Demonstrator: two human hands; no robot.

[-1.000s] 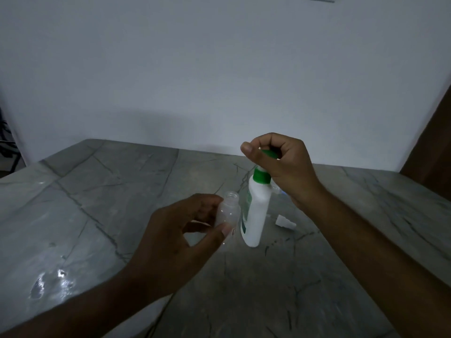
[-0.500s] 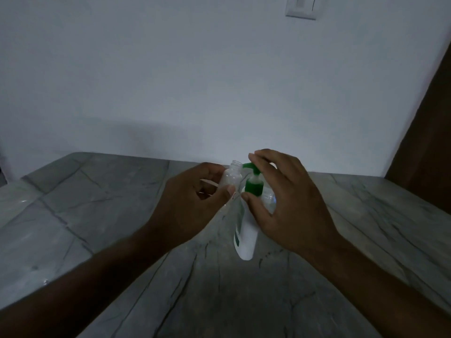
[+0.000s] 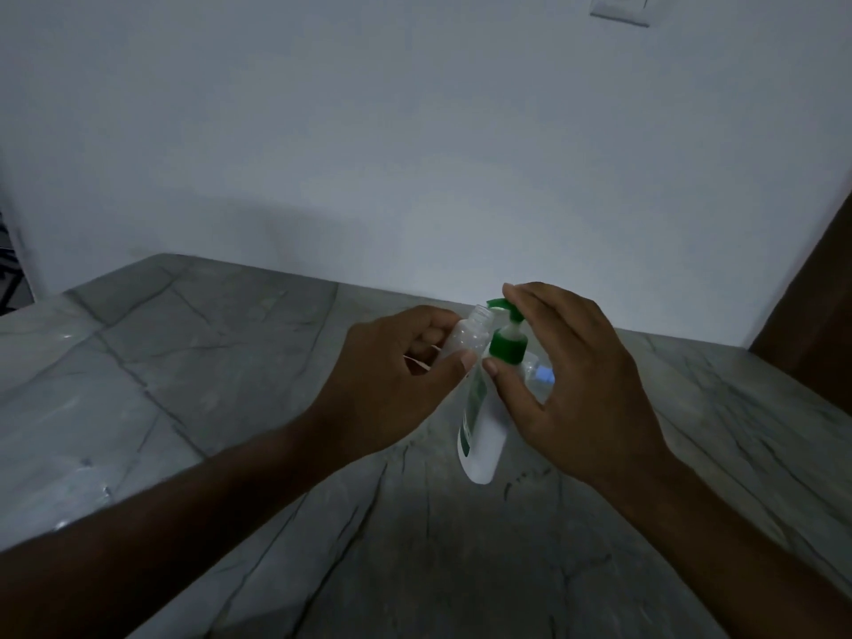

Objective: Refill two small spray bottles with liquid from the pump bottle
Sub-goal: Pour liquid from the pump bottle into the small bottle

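Observation:
A white pump bottle (image 3: 482, 435) with a green pump head (image 3: 506, 344) stands on the grey marble table (image 3: 184, 408). My right hand (image 3: 581, 385) holds it at the top, index finger over the pump head and thumb against the green collar. My left hand (image 3: 392, 385) grips a small clear spray bottle (image 3: 468, 336), cap off, with its open neck right under the pump nozzle. A second small clear bottle (image 3: 537, 375) with a blue part shows behind the pump bottle, mostly hidden by my right hand.
A white wall (image 3: 415, 154) rises straight behind the table's far edge. A dark brown door or panel (image 3: 820, 315) stands at the right. A white wall switch (image 3: 620, 6) sits high on the wall.
My left hand has lifted the small open bottle up to the pump nozzle. My right hand has shifted from gripping the pump head to finger on top and thumb at the collar.

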